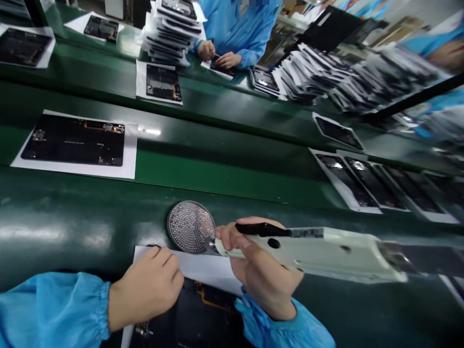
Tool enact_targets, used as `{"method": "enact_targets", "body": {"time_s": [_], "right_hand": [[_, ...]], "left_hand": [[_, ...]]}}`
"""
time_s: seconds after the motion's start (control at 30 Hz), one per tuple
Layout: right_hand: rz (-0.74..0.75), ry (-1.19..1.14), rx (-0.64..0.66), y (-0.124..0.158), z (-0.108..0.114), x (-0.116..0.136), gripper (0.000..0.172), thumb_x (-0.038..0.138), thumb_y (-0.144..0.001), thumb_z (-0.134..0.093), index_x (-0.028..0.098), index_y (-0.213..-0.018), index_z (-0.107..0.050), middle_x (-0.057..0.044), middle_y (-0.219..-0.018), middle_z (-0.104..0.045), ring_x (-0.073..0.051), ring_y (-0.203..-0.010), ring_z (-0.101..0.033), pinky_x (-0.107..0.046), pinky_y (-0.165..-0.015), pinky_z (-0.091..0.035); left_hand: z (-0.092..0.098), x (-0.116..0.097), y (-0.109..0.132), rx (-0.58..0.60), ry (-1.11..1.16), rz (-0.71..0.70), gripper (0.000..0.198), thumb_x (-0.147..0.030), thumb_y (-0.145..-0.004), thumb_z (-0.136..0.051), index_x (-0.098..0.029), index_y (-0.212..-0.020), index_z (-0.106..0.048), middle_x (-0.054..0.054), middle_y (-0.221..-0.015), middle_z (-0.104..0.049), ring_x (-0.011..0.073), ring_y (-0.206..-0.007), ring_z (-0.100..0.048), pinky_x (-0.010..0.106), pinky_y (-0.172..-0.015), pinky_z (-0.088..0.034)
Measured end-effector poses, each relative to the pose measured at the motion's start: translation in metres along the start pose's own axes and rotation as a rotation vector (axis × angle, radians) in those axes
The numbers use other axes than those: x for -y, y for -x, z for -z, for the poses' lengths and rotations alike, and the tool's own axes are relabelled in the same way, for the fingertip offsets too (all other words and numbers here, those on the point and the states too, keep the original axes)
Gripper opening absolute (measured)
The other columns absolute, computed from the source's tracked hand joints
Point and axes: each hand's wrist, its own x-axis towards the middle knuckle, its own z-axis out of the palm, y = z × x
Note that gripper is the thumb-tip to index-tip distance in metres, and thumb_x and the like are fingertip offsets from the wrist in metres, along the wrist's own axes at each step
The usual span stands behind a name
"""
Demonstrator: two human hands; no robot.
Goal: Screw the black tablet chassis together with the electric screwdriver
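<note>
My right hand (259, 263) is wrapped round a pale green electric screwdriver (333, 251), which lies nearly level with its bit end pointing left. That end meets the rim of a round metal dish (190, 227) dotted with many small holes or screws; I cannot tell which. My left hand (152, 285) is closed, fingers curled down, over the upper left of a black tablet housing (195, 314). What its fingers hold, if anything, is hidden. White paper (213, 266) lies under the housing, where an orange flex cable shows.
Another housing (76, 140) lies on paper on the green bench (232, 169). Several panels (348, 179) line the right. Across the bench, a co-worker's hands (228, 60) work beside tall stacks of panels and paper (172, 34). A dark bar (413, 99) crosses the upper right.
</note>
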Motion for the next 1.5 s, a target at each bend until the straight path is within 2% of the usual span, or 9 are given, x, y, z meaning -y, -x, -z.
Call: {"method": "enact_targets", "body": {"time_s": [0.13,0.4,0.73,0.87,1.03,1.1,1.2,1.37,1.5], "right_hand": [[0.031,-0.014,0.013,0.0,0.0,0.002,0.021,0.013,-0.08,-0.065,0.025,-0.094,-0.074,0.003,-0.056,-0.056,-0.014,-0.05,-0.053,-0.03,-0.052,-0.049],[-0.002,0.007,0.016,0.001,0.007,0.003,0.014,0.019,-0.081,-0.07,0.024,-0.094,-0.074,0.003,-0.055,-0.056,-0.014,-0.051,-0.054,-0.03,-0.054,-0.049],[-0.01,0.007,0.028,0.0,0.005,0.003,0.013,0.017,-0.081,-0.071,0.024,-0.091,-0.074,0.003,-0.056,-0.058,-0.013,-0.051,-0.056,-0.029,-0.055,-0.049],[-0.004,0.015,0.049,0.0,0.008,0.008,0.017,0.02,-0.082,-0.072,0.026,-0.098,-0.075,0.003,-0.057,-0.059,-0.013,-0.052,-0.055,-0.032,-0.058,-0.051],[-0.009,0.026,-0.038,0.01,0.018,0.037,0.02,0.024,-0.08,-0.078,0.025,-0.099,-0.073,0.004,-0.063,-0.059,-0.012,-0.057,-0.055,-0.035,-0.07,-0.054],[-0.01,0.049,-0.008,0.017,0.018,0.043,0.019,0.024,-0.082,-0.076,0.025,-0.101,-0.073,0.004,-0.064,-0.058,-0.013,-0.058,-0.055,-0.034,-0.069,-0.055],[-0.001,0.044,0.068,0.028,0.012,0.033,0.019,0.021,-0.086,-0.07,0.026,-0.105,-0.072,0.003,-0.067,-0.06,-0.014,-0.06,-0.059,-0.035,-0.068,-0.056],[0.016,0.045,0.098,0.036,0.005,0.007,0.024,0.015,-0.087,-0.064,0.025,-0.108,-0.07,0.0,-0.076,-0.064,-0.016,-0.071,-0.063,-0.036,-0.07,-0.057],[0.033,0.067,0.103,0.037,0.008,0.004,0.022,0.014,-0.087,-0.064,0.025,-0.106,-0.07,-0.001,-0.079,-0.061,-0.018,-0.074,-0.061,-0.037,-0.067,-0.053]], "left_hand": [[0.001,0.003,-0.007,-0.027,0.04,0.024,0.011,-0.008,-0.084,-0.054,-0.013,-0.075,-0.057,0.007,-0.074,-0.052,0.0216,-0.067,-0.046,0.033,-0.056,-0.041],[-0.003,-0.003,-0.012,-0.029,0.12,0.047,0.007,-0.007,-0.075,-0.053,-0.013,-0.074,-0.057,0.007,-0.073,-0.048,0.0216,-0.068,-0.042,0.034,-0.059,-0.041],[-0.001,-0.003,-0.012,-0.109,0.124,0.075,0.022,-0.005,-0.088,-0.043,-0.013,-0.073,-0.056,0.007,-0.074,-0.048,0.0209,-0.067,-0.043,0.033,-0.056,-0.042],[-0.003,-0.002,-0.013,-0.021,0.11,0.046,0.017,-0.005,-0.085,-0.045,-0.012,-0.077,-0.058,0.009,-0.076,-0.05,0.0225,-0.07,-0.046,0.035,-0.059,-0.044],[0.003,0.004,-0.016,0.144,0.096,0.068,0.011,-0.008,-0.083,-0.05,-0.009,-0.084,-0.06,0.013,-0.085,-0.054,0.026,-0.078,-0.05,0.037,-0.062,-0.047],[0.005,0.007,-0.018,0.172,0.113,0.083,0.007,-0.008,-0.081,-0.053,-0.01,-0.083,-0.06,0.013,-0.086,-0.054,0.0266,-0.079,-0.051,0.037,-0.062,-0.048],[0.0,0.012,-0.019,0.137,0.166,0.058,0.007,-0.007,-0.084,-0.053,-0.011,-0.084,-0.059,0.011,-0.086,-0.055,0.0247,-0.078,-0.051,0.036,-0.065,-0.05],[-0.015,0.014,-0.022,0.05,0.206,-0.004,0.017,-0.011,-0.098,-0.046,-0.011,-0.087,-0.06,0.008,-0.083,-0.056,0.0219,-0.076,-0.051,0.034,-0.064,-0.05],[-0.019,0.01,-0.026,0.049,0.19,0.005,0.019,-0.013,-0.1,-0.047,-0.01,-0.09,-0.062,0.009,-0.088,-0.059,0.0224,-0.079,-0.052,0.035,-0.066,-0.05]]}}
